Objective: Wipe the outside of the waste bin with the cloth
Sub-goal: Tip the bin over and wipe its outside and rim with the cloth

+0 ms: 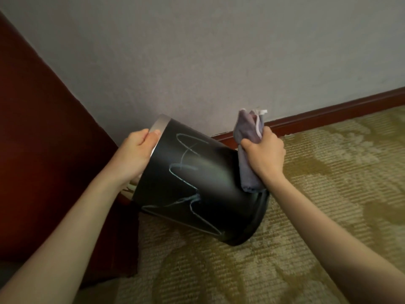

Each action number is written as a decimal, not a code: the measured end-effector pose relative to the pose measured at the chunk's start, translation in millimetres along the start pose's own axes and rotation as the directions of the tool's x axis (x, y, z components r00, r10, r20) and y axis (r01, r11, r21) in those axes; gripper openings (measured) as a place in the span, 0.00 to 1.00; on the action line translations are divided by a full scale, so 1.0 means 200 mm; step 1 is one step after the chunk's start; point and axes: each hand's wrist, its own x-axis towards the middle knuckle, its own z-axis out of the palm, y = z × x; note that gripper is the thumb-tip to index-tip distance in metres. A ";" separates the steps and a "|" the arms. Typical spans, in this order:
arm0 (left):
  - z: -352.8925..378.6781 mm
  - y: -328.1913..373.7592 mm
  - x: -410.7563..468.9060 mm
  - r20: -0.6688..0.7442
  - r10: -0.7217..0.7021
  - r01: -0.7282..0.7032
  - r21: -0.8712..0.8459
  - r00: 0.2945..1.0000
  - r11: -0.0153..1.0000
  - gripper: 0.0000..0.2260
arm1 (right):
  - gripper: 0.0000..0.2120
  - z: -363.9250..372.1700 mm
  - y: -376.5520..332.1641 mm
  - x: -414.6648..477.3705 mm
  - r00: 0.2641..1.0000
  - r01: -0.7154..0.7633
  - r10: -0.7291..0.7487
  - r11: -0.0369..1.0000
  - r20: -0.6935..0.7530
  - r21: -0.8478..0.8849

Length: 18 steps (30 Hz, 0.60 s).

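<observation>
A black waste bin [208,183] with a silver rim lies tilted on its side above the carpet, its open end to the left and its base to the right. Pale zigzag scribbles run across its dark side. My left hand [137,153] grips the silver rim, thumb on the outside. My right hand [264,154] grips a bunched grey-purple cloth [246,128] and holds it at the bin's base end, where the cloth's lower part touches the bin.
A grey textured wall [219,51] rises behind the bin, with a dark red skirting board [328,114] along its foot. Dark red wooden furniture [43,150] stands close on the left. Patterned yellow-green carpet [328,183] covers the floor to the right and front.
</observation>
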 end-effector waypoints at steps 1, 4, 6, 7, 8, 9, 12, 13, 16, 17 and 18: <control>0.00 0.00 0.01 -0.004 -0.007 0.007 0.006 1.000 1.000 0.19 | 0.11 -0.01 0.00 -0.05 0.999 0.004 -0.001 0.999 -0.048 0.050; 0.02 0.03 0.02 -0.033 -0.012 0.013 0.019 0.999 1.000 0.20 | 0.11 -0.03 -0.01 -0.22 0.989 0.037 -0.006 0.977 -0.151 0.209; 0.03 0.06 0.03 -0.042 -0.020 0.021 0.027 0.999 0.999 0.21 | 0.12 -0.02 -0.02 -0.35 0.987 0.053 -0.008 0.962 -0.163 0.270; 0.04 0.07 0.03 -0.045 -0.019 0.020 0.028 0.999 0.999 0.21 | 0.13 -0.01 -0.03 -0.41 0.987 0.057 -0.010 0.956 -0.161 0.289; 0.04 0.07 0.03 -0.047 -0.016 0.018 0.029 0.999 0.999 0.21 | 0.14 0.00 -0.05 -0.46 0.987 0.072 -0.024 0.950 -0.159 0.304; 0.04 0.08 0.02 -0.050 -0.014 0.015 0.030 0.999 0.999 0.21 | 0.14 0.00 -0.06 -0.50 0.986 0.103 -0.055 0.945 -0.158 0.311; 0.05 0.09 -0.01 -0.071 -0.007 0.010 0.042 0.997 0.999 0.21 | 0.16 0.02 -0.09 -0.59 0.972 0.226 -0.197 0.933 -0.127 0.280; 0.06 0.09 -0.02 -0.083 0.003 0.001 0.048 0.997 0.999 0.21 | 0.16 0.03 -0.11 -0.60 0.965 0.261 -0.238 0.926 -0.114 0.273; 0.08 0.11 -0.05 -0.121 0.039 -0.031 0.060 0.992 0.998 0.19 | 0.18 0.02 -0.16 -0.60 0.944 0.328 -0.324 0.905 -0.060 0.270; 0.08 0.11 -0.06 -0.127 0.046 -0.039 0.059 0.991 0.997 0.19 | 0.18 0.02 -0.17 -0.59 0.940 0.337 -0.338 0.903 -0.044 0.264; 0.09 0.12 -0.07 -0.128 0.053 -0.047 0.056 0.990 0.997 0.18 | 0.17 0.01 -0.19 -0.57 0.941 0.332 -0.337 0.905 -0.030 0.267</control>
